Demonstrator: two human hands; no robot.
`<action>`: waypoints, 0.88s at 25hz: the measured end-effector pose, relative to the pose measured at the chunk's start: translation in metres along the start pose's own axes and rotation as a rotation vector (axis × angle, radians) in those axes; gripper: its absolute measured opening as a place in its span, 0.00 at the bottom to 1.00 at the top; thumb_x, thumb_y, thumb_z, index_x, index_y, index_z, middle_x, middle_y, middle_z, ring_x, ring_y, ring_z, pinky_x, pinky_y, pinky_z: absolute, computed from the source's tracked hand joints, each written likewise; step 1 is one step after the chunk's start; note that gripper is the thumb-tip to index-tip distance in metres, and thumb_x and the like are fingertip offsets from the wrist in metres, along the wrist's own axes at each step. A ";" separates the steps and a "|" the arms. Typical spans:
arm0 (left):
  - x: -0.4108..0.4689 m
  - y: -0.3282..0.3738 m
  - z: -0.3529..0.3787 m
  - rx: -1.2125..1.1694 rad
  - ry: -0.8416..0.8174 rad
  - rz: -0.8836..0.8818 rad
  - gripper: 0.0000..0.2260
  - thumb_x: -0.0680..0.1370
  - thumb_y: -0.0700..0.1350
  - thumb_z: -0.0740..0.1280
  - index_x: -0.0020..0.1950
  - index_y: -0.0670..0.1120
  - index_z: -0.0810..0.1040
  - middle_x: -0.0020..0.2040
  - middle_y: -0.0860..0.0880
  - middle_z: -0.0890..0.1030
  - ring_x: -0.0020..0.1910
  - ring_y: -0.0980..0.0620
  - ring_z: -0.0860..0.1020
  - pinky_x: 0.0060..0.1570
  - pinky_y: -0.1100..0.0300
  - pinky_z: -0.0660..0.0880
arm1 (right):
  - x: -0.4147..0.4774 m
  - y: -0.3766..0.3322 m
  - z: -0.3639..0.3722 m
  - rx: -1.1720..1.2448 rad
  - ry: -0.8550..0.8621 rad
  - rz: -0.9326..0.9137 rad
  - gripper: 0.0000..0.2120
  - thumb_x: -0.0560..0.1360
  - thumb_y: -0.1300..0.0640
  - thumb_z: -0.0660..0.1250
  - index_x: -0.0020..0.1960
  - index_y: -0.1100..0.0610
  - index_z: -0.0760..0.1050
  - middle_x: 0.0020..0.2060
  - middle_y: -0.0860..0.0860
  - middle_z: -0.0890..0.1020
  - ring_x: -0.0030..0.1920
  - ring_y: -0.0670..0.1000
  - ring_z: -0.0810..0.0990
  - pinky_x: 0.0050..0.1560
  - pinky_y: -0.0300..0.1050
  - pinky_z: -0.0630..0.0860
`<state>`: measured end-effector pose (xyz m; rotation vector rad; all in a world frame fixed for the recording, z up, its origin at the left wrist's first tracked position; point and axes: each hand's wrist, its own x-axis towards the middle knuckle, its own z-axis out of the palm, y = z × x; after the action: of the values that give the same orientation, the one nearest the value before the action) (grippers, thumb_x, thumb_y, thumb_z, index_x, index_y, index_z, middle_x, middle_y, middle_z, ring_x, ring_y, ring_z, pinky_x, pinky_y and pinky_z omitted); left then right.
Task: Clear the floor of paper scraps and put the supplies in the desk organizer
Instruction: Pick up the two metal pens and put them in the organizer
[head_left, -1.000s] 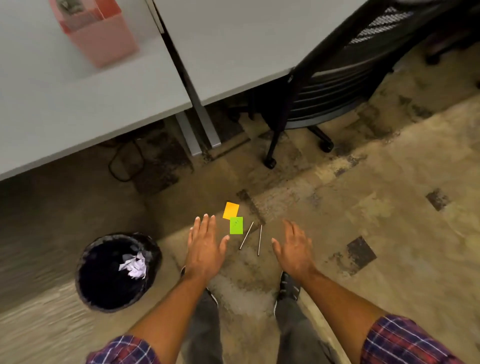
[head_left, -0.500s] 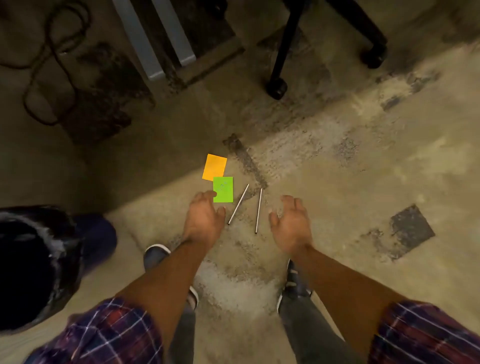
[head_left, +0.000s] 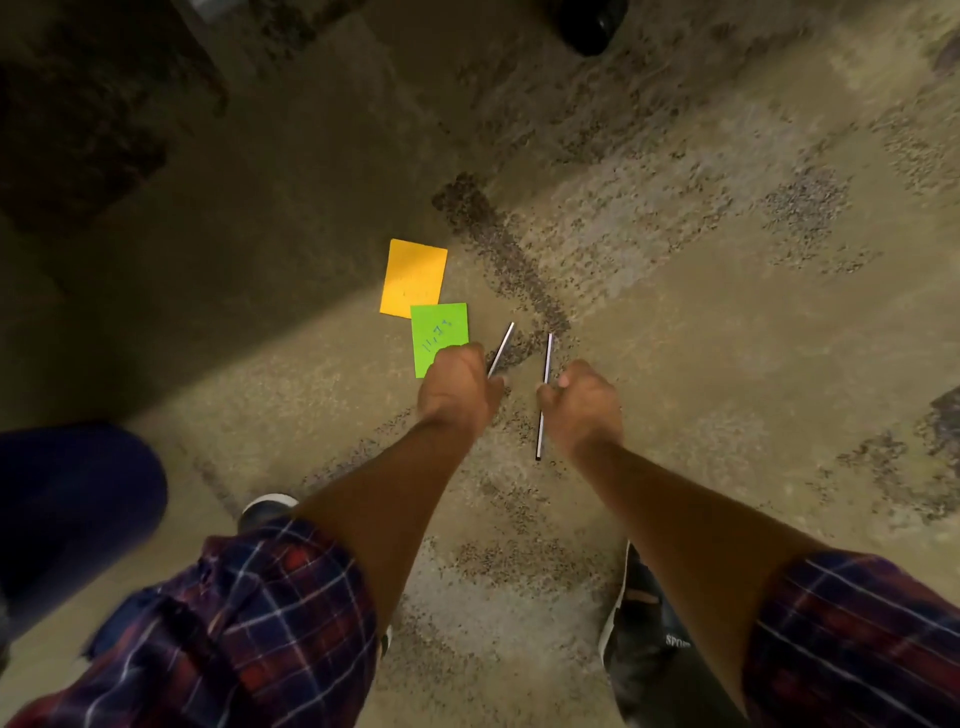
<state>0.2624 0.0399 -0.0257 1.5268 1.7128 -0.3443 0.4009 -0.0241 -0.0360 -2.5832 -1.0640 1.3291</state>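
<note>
**Both hands now closed on the thin rods**

Left hand (head_left: 457, 392) has dropped from open to a grip on the left rod (head_left: 501, 347); right hand (head_left: 582, 402) pinches the right rod (head_left: 545, 371); pickup has probably begun; green note (head_left: 439, 332) overlaps orange note (head_left: 414, 276) on the carpet (head_left: 727, 291), just beside the left hand.

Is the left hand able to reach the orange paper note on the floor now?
Probably yes. The orange paper note lies uncovered just beyond the left hand, with nothing in between, though that hand already seems closed around a thin metal rod.
</note>
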 end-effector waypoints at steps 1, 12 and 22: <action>0.002 0.000 0.005 0.051 -0.009 0.006 0.12 0.77 0.50 0.74 0.53 0.42 0.82 0.50 0.40 0.85 0.50 0.38 0.85 0.51 0.49 0.83 | 0.003 0.002 0.006 -0.016 -0.001 0.007 0.09 0.79 0.53 0.67 0.50 0.58 0.71 0.43 0.56 0.79 0.42 0.56 0.78 0.38 0.40 0.68; -0.029 -0.015 -0.008 -0.148 -0.159 0.022 0.09 0.81 0.37 0.66 0.53 0.31 0.81 0.44 0.38 0.81 0.41 0.51 0.82 0.39 0.65 0.73 | -0.020 -0.006 -0.019 -0.002 0.026 -0.058 0.05 0.79 0.57 0.66 0.46 0.57 0.73 0.35 0.50 0.78 0.35 0.50 0.78 0.29 0.37 0.69; -0.163 0.041 -0.155 -0.868 -0.063 -0.112 0.07 0.79 0.28 0.65 0.56 0.32 0.80 0.45 0.38 0.77 0.41 0.45 0.78 0.46 0.45 0.80 | -0.149 -0.115 -0.134 0.256 0.004 -0.148 0.16 0.73 0.63 0.72 0.60 0.55 0.81 0.41 0.50 0.85 0.40 0.48 0.83 0.47 0.39 0.78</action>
<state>0.2342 0.0368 0.2012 0.7741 1.5823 0.2779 0.3762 0.0094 0.1914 -2.2772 -0.9897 1.3269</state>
